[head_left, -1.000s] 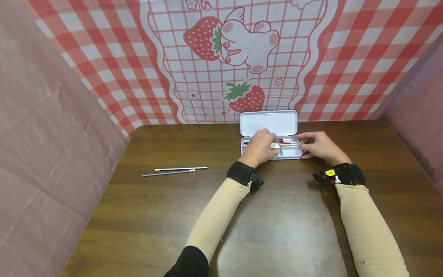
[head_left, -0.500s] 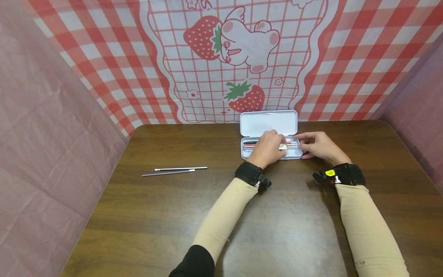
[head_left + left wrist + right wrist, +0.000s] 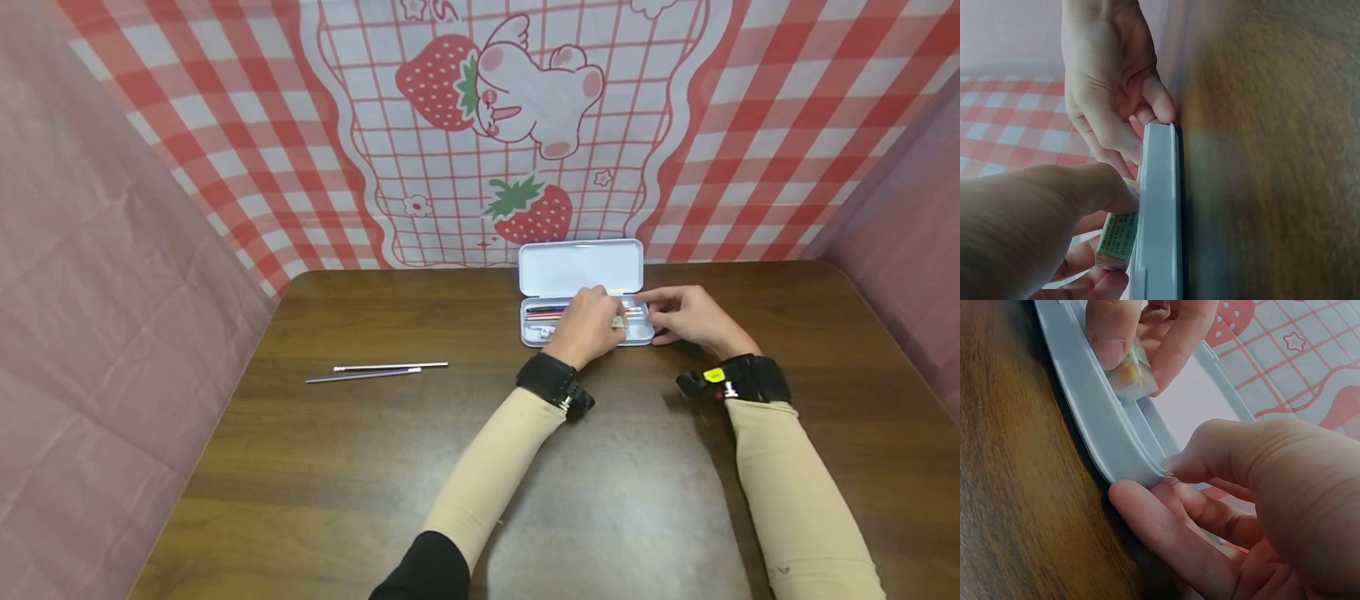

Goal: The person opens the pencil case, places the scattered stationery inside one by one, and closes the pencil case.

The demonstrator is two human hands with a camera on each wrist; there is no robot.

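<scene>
At the table's far side a pale pencil case [image 3: 534,335] stands with its lid [image 3: 581,267] raised. My left hand [image 3: 587,329] is over the case's front part, pinching a small eraser [image 3: 1117,236] in a printed green wrapper between thumb and fingers. In the right wrist view the eraser's film-wrapped end is tilted down inside the case wall. My right hand [image 3: 697,318] grips the case's right end, thumb on the rim and fingers outside. Several pens and pencils [image 3: 543,313] lie in the back compartment, partly hidden by the left hand. A small white object [image 3: 546,332] sits in front of them.
Two slim pencils [image 3: 360,377] lie crossed on the wooden table [image 3: 375,467], left of the case. Behind the table hangs a red-and-white checked cloth [image 3: 262,150] with strawberry prints. Pink cloth [image 3: 97,292] hangs at both sides.
My left hand has moved right along the case with the eraser, uncovering more pens and the small white object. My right hand has stayed on the case's right end.
</scene>
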